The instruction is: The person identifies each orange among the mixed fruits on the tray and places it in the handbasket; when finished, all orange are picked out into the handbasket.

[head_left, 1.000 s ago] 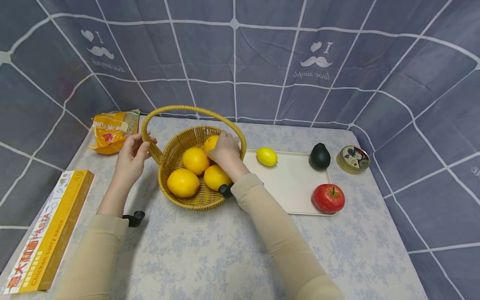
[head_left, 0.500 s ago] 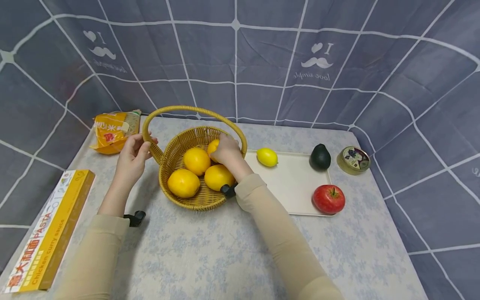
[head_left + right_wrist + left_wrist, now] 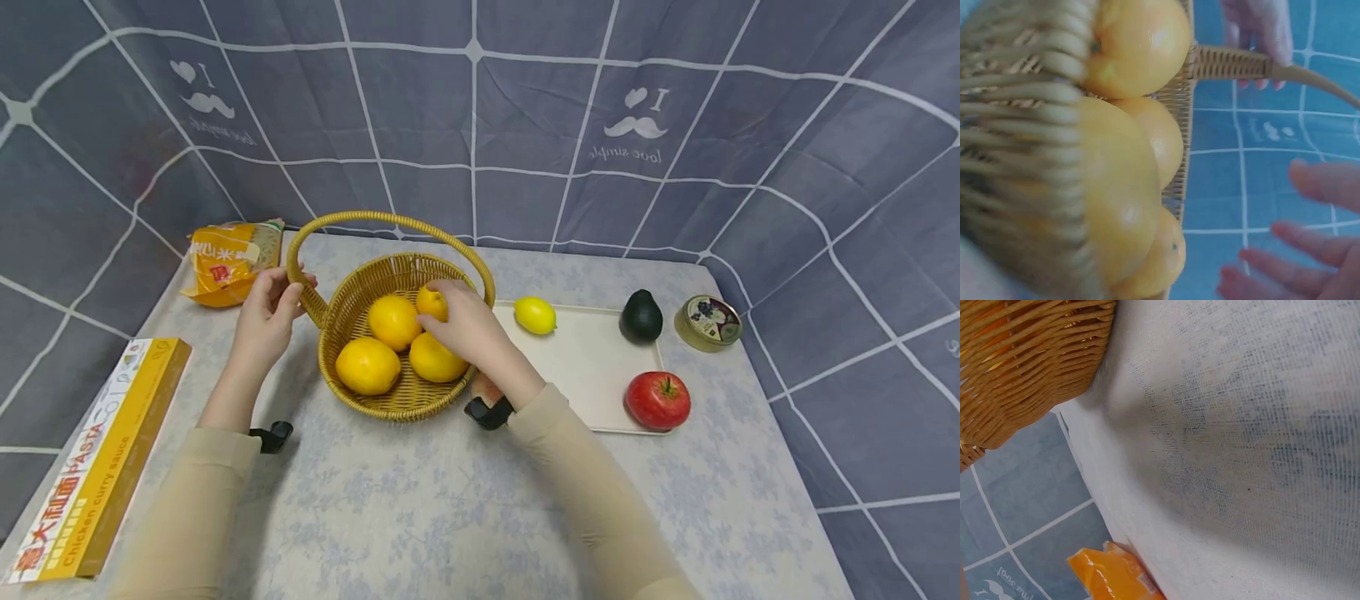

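A yellow wicker basket (image 3: 405, 408) with a tall arched handle stands left of the table's middle. Inside lie several oranges (image 3: 367, 366), also seen close up in the right wrist view. My left hand (image 3: 262, 321) grips the handle's left base between thumb and fingers; the right wrist view shows this hand (image 3: 1266, 28) too. Over the basket's right side is my right hand (image 3: 474, 329), partly covering the orange (image 3: 432, 303) at the back. In the right wrist view its fingers (image 3: 1310, 240) are spread and hold nothing.
A white tray (image 3: 585, 367) bears a lemon (image 3: 535, 316), an avocado (image 3: 641, 317) and a red apple (image 3: 657, 401). A pinkish round thing (image 3: 486, 390) is mostly hidden under the right wrist. Around them are a tin (image 3: 708, 322), an orange packet (image 3: 225, 262) and a pasta box (image 3: 101, 458).
My right hand has let go of the rear orange and drawn back toward the lower right, its fingers loosening. The pinkish thing has come into sight. The left hand stays on the handle.
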Available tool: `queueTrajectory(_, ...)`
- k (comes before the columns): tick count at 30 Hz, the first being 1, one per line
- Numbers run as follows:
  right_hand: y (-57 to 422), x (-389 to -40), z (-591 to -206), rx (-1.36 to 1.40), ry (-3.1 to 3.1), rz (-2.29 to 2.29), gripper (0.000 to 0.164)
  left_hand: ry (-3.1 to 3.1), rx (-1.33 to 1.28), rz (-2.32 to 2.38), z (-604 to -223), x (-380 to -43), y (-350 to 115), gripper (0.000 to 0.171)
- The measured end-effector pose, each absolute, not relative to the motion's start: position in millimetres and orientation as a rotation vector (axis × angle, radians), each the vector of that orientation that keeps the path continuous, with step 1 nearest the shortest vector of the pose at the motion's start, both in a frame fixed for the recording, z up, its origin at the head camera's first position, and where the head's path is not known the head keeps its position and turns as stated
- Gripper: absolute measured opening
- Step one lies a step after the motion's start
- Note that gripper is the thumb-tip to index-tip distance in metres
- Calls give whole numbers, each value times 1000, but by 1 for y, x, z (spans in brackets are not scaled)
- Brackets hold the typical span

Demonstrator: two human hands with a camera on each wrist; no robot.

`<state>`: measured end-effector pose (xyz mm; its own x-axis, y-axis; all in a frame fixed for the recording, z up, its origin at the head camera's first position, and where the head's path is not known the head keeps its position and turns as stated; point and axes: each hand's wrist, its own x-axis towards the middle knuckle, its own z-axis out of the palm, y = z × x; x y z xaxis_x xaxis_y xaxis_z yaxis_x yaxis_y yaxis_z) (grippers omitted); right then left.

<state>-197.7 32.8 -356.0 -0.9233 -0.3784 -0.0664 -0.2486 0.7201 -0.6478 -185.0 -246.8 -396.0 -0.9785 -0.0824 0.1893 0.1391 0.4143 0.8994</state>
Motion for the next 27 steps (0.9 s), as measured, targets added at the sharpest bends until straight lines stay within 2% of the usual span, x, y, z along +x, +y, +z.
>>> queueTrajectory(7, 83, -164, -364, -645, 2449, -1467, 40, -2478, 2, -1567, -395, -185, -242, 48)
queueTrajectory(13, 125, -144, -378, -604, 2422, -1657, 40, -2484, 34, -1559, -395, -184, -242, 48)
queueTrajectory(27, 201, -112, -401, -313, 2652, -1580, 38, -2544, 84, -1510, -387, -172, -247, 48)
